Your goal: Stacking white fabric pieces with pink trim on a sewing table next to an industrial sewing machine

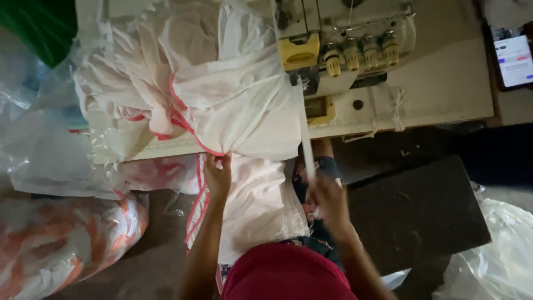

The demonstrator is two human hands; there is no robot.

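At a cream sewing table (438,94) beside the sewing machine (344,44), left hand (217,175) pinches white cloth (244,105); blurred right hand (327,200) grips white strip (305,150).

A single head-worn camera is looking steeply down from close above, facing the counter (444,83) toward 12 o'clock, with the sewing machine (344,44) sitting near 1 o'clock.

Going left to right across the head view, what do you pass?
Orange-patterned plastic bag → left hand gripping the white fabric with pink trim → right hand, blurred, on a white strip → sewing machine → phone.
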